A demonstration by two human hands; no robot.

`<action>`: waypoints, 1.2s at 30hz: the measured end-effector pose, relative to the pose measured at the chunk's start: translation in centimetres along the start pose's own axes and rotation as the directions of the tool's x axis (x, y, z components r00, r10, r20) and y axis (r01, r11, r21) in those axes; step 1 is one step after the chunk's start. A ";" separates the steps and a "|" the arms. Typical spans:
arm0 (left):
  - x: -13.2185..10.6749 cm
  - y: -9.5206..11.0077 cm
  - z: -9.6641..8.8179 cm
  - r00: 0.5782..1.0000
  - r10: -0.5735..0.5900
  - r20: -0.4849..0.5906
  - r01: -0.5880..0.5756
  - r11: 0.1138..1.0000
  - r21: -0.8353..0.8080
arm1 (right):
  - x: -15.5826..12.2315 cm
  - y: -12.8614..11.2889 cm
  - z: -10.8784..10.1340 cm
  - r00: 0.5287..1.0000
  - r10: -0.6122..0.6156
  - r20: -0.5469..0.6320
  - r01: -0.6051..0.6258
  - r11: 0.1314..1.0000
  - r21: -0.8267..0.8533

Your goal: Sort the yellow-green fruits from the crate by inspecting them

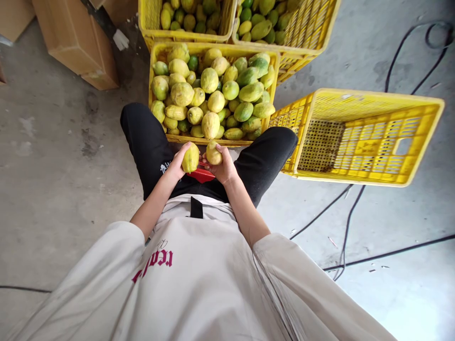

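Note:
I sit with my knees apart in front of a yellow crate (156, 49) full of yellow-green fruits (213, 94). My left hand (177, 166) is closed round one yellow fruit (191, 158). My right hand (224, 166) grips a second, smaller yellow fruit (213, 154). Both hands meet just above my lap, at the near rim of the crate. A red object (201, 174) shows beneath my hands, mostly hidden.
An empty yellow crate (359, 137) lies tipped on its side to my right. Two more crates of fruit (188, 19) (305, 23) stand behind. Cardboard boxes (76, 40) sit at the far left. Black cables (346, 227) run over the concrete floor on the right.

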State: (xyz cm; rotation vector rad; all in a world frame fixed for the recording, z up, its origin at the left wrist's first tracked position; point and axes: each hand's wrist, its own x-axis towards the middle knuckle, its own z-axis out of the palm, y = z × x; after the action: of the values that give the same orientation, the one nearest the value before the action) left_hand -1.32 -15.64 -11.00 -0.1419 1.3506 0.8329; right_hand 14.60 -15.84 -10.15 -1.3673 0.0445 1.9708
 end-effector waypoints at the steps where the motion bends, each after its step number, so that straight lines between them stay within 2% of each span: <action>1: -0.1 0.0 0.0 1.000 0.010 0.005 -0.010 1.000 -0.007 | -0.1 0.0 0.1 1.000 -0.009 -0.004 0.009 1.000 0.011; 11: -1.2 1.0 0.8 0.999 -0.021 -0.045 0.015 0.993 -0.121 | 0.4 0.0 -0.5 0.998 -0.035 -0.046 0.037 0.999 0.035; 19: -1.2 0.9 0.8 0.997 -0.072 -0.019 0.070 0.995 -0.074 | -0.2 0.1 0.2 0.998 -0.065 -0.014 0.065 0.998 -0.015; 26: -0.9 0.8 0.4 0.998 -0.062 -0.006 0.062 0.998 -0.021 | -0.5 0.0 0.6 0.997 -0.049 -0.055 0.051 0.998 0.033; 33: -1.2 1.0 0.7 0.998 -0.012 -0.069 0.003 0.993 -0.121 | -0.2 -0.1 0.5 0.995 -0.053 -0.078 0.061 0.993 0.105; 36: -1.3 1.1 0.7 0.997 -0.024 -0.080 0.013 0.992 -0.125 | 0.0 -0.1 0.4 0.995 -0.054 -0.085 0.062 0.994 0.095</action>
State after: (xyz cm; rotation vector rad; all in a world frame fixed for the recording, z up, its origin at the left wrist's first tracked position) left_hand -1.40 -15.00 -9.24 -0.2882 1.3712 0.9042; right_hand 14.33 -15.63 -10.01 -1.3705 0.1364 1.8397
